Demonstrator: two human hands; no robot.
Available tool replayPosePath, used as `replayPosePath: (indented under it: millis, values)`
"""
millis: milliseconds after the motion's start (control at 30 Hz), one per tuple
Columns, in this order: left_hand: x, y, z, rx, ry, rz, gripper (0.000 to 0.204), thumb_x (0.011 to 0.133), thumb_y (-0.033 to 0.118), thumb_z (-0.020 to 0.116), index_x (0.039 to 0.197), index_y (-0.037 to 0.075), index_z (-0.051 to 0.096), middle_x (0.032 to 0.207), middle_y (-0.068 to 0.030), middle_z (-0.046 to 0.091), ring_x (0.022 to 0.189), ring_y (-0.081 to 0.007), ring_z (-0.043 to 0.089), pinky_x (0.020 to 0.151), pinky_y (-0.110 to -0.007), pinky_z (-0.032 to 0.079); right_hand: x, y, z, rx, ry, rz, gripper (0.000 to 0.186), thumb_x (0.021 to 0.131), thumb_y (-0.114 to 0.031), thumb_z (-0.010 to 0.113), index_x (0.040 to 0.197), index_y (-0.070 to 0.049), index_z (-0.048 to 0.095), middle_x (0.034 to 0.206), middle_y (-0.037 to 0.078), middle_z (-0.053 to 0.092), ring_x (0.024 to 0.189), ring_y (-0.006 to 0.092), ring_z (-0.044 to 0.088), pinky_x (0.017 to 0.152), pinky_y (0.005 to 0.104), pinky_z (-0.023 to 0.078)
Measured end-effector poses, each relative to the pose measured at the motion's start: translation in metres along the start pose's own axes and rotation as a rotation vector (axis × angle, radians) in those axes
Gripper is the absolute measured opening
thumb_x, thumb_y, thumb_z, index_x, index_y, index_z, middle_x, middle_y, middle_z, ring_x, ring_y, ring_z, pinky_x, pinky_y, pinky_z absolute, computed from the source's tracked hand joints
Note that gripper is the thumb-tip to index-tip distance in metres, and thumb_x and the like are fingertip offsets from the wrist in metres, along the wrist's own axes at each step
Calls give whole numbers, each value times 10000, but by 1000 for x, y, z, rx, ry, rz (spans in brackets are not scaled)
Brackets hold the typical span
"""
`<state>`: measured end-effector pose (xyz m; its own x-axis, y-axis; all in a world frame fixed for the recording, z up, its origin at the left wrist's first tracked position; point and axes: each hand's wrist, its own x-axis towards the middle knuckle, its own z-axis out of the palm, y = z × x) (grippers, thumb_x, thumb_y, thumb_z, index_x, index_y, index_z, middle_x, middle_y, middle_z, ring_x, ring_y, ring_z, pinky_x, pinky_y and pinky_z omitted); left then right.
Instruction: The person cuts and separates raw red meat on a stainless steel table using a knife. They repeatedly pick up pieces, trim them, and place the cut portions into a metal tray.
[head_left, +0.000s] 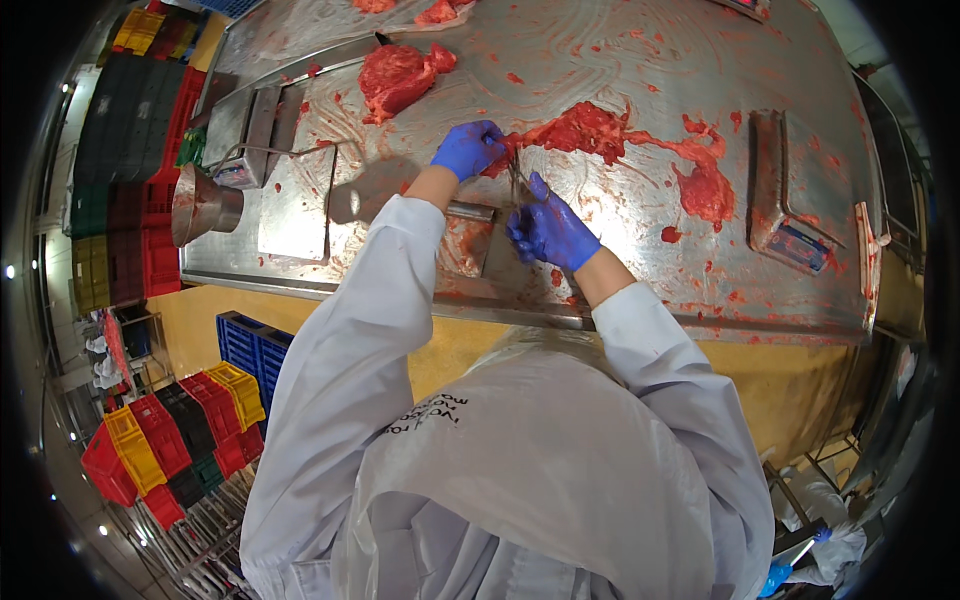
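Meat, a raw red ragged strip with pale fat, lies on the smeared silver metal table, left of the boxy silver metal scale with a small display. Blue-gloved left hand, farther from the scale, pinches the strip's end farthest from it. Blue-gloved right hand, nearer the scale, is curled around a thin metal tool, probably a knife. Strip looks soft, limp, slippery; likely fairly light, prone to tearing at thin parts. Best hold: thick middle, firm full grip; stringy end toward the scale would probably slip or rip.
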<state>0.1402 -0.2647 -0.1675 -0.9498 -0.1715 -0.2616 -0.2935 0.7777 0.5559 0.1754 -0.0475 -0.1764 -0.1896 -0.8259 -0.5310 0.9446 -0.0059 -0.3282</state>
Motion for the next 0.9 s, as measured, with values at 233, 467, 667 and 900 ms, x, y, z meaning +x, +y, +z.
replayPosePath:
  millis: [233, 467, 667, 900]
  values:
    - [-4, 12, 8, 232, 249, 194, 294, 785, 214, 655, 1055, 97, 648, 1072, -145, 627, 967, -317, 616, 844, -383, 494, -4, -29, -22, 111, 108, -32, 746, 696, -794, 564, 680, -51, 502, 610, 81, 493, 484, 206, 456, 455, 305, 382]
    - [24, 53, 40, -71, 74, 204, 235, 789, 219, 645, 963, 63, 625, 966, -173, 636, 916, -349, 612, 794, -414, 486, -10, -35, -19, 177, 144, 11, 727, 699, -783, 573, 553, -75, 490, 550, 70, 499, 436, 190, 451, 422, 293, 376]
    - [36, 57, 40, 154, 42, 202, 244, 785, 242, 634, 983, 102, 659, 980, -166, 655, 959, -347, 621, 812, -431, 496, 28, -81, -43, 119, 173, -295, 460, 864, -502, 622, 678, -122, 442, 546, 4, 399, 438, 121, 336, 406, 247, 280]
    - [30, 62, 27, 36, -46, 133, 617, 709, 281, 768, 1249, 103, 530, 1194, -176, 595, 1098, -336, 580, 906, -402, 477, -94, -76, -31, 11, 196, -394, 445, 902, -568, 509, 808, -133, 524, 638, 40, 554, 507, 136, 490, 443, 254, 390]
